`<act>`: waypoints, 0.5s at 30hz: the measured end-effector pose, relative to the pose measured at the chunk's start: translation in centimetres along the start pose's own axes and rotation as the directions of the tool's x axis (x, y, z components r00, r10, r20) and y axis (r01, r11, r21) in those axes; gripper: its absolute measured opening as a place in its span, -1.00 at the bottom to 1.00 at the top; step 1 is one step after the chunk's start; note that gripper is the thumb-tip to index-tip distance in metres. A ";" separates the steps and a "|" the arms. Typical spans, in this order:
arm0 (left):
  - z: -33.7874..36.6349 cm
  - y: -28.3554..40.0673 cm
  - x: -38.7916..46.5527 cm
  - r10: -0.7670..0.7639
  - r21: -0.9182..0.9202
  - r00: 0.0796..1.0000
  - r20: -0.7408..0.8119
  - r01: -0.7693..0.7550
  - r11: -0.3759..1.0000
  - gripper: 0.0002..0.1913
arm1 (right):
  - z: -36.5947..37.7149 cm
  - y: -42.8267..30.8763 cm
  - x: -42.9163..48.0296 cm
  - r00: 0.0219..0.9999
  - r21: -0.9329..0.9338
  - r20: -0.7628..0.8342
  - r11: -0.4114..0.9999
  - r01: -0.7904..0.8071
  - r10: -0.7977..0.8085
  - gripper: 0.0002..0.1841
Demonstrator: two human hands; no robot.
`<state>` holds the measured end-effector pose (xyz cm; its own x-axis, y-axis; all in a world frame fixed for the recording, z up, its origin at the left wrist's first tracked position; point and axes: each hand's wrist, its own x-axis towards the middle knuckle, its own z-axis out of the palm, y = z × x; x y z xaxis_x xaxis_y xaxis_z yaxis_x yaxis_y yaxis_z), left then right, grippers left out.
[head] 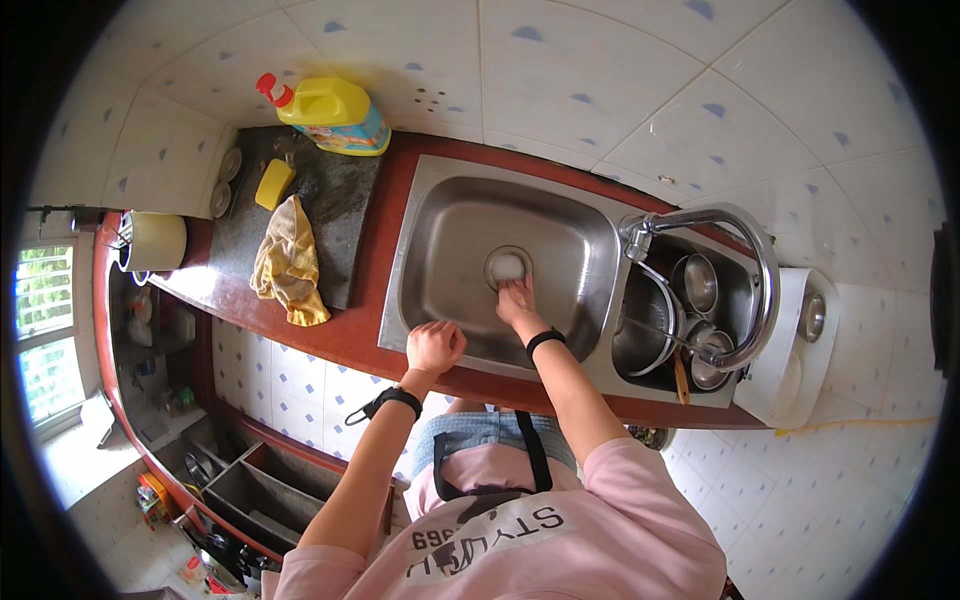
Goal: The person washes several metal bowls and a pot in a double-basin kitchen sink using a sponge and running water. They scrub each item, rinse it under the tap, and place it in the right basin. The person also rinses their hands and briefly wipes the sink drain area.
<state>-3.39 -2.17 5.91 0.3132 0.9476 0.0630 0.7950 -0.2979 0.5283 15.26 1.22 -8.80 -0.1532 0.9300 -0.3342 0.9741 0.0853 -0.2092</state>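
Note:
My right hand [516, 301] reaches into the large steel sink basin [465, 217], its fingertips at the round drain strainer [508, 267]. The fingertips are partly hidden, so whether they grip the strainer cannot be told. My left hand [435, 346] is curled at the basin's near left edge, with nothing visible in it. A chrome faucet [765, 262] arches over the smaller basin on the right, which holds steel pots [700, 283] and a wooden-handled utensil [681, 377].
On the dark stone slab [341, 202] to the left lie a yellow sponge [275, 184] and a stained cloth [288, 262]. A yellow detergent jug [334, 116] stands by the wall. A white rack [787, 345] is right of the sinks; a cream container [154, 241] stands far left.

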 end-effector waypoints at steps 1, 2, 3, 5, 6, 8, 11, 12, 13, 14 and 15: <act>0.0 0.1 0.0 0.005 0.002 1.000 -0.010 -0.005 1.000 -0.84 | -0.2 0.3 -0.1 1.000 -0.029 -0.021 1.000 0.010 -0.011 -0.71; 0.0 0.1 0.0 0.006 0.004 1.000 -0.019 -0.006 1.000 -0.84 | -0.4 0.6 0.0 0.997 0.025 -0.076 1.000 0.016 -0.014 -0.77; 0.0 0.1 0.0 0.006 0.007 1.000 -0.029 -0.006 1.000 -0.83 | -0.7 0.9 0.1 0.992 0.079 -0.128 0.997 0.023 -0.013 -0.81; 0.0 0.1 0.0 0.006 0.009 1.000 -0.012 -0.006 1.000 -0.83 | -1.0 1.5 0.3 0.977 0.093 -0.213 0.995 0.046 -0.025 -0.85; 0.0 0.0 0.0 -0.002 0.009 1.000 0.003 0.002 1.000 -0.83 | -1.1 1.6 0.4 0.968 0.055 -0.246 0.997 0.055 -0.040 -0.85; 0.2 -0.1 -0.1 0.000 0.020 1.000 0.004 0.000 1.000 -0.83 | -1.2 1.8 0.6 0.978 0.005 -0.205 0.999 0.039 -0.037 -0.86; 0.3 -0.2 -0.2 -0.002 0.023 1.000 0.010 0.002 1.000 -0.83 | -1.3 1.8 0.3 0.990 -0.006 -0.056 0.992 0.127 -0.127 -0.85; 0.3 -0.2 -0.3 -0.003 0.020 1.000 0.012 0.003 1.000 -0.83 | -1.3 1.8 0.2 0.984 0.010 -0.116 0.990 0.137 -0.135 -0.85; 0.3 -0.2 -0.3 -0.007 0.027 1.000 0.016 0.006 1.000 -0.83 | -1.4 1.9 0.1 0.983 0.023 -0.136 0.991 0.130 -0.126 -0.86; 0.3 -0.2 -0.4 -0.010 0.033 1.000 0.018 0.010 0.999 -0.83 | -1.5 1.9 -0.1 0.982 0.044 -0.152 0.991 0.124 -0.116 -0.86; 0.3 -0.2 -0.4 -0.017 0.034 1.000 0.021 0.017 0.999 -0.83 | -1.6 2.0 -0.2 0.980 0.032 -0.134 0.988 0.154 -0.148 -0.86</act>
<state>-3.50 -2.54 5.57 0.3102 0.9500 0.0364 0.8173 -0.2860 0.5003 17.53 1.74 -7.67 -0.2725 0.9465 -0.1731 0.9332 0.2161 -0.2870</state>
